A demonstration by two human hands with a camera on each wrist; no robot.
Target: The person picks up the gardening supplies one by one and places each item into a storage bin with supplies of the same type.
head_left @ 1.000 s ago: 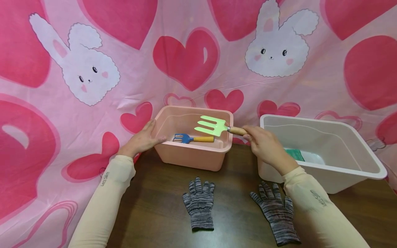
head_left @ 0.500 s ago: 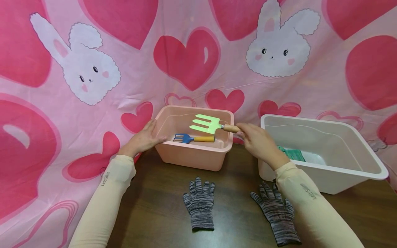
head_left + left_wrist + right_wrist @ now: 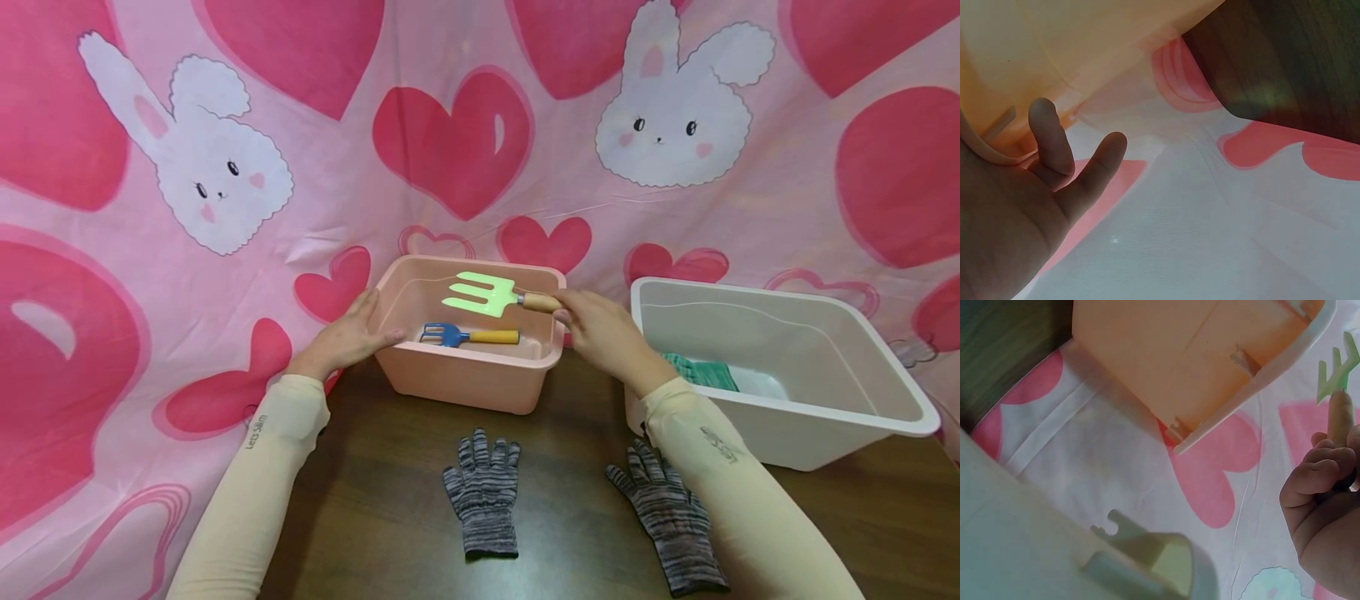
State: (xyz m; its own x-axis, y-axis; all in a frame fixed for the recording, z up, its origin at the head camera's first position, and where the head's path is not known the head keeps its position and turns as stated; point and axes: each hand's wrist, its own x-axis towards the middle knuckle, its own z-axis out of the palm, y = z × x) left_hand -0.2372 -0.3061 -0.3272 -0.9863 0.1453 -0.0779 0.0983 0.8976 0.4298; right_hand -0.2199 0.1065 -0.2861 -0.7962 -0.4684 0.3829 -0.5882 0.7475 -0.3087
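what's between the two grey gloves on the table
Only bare dark wood table lies between the left glove and the right glove, seen in the head view.

Right hand (image 3: 1325,515) at 4 o'clock grips a green fork (image 3: 1335,369); pink bin (image 3: 1197,356) at 12 o'clock

Glossy plastic pink bin (image 3: 465,379); wooden-handled green fork (image 3: 483,295); knitted cloth gloves (image 3: 482,492); matt wood-grain counter (image 3: 570,492).

Both arms in snug cream sleeves (image 3: 255,467) — wrist to past elbow. Small dark lettering near each cuff. Hands bare — no rings.
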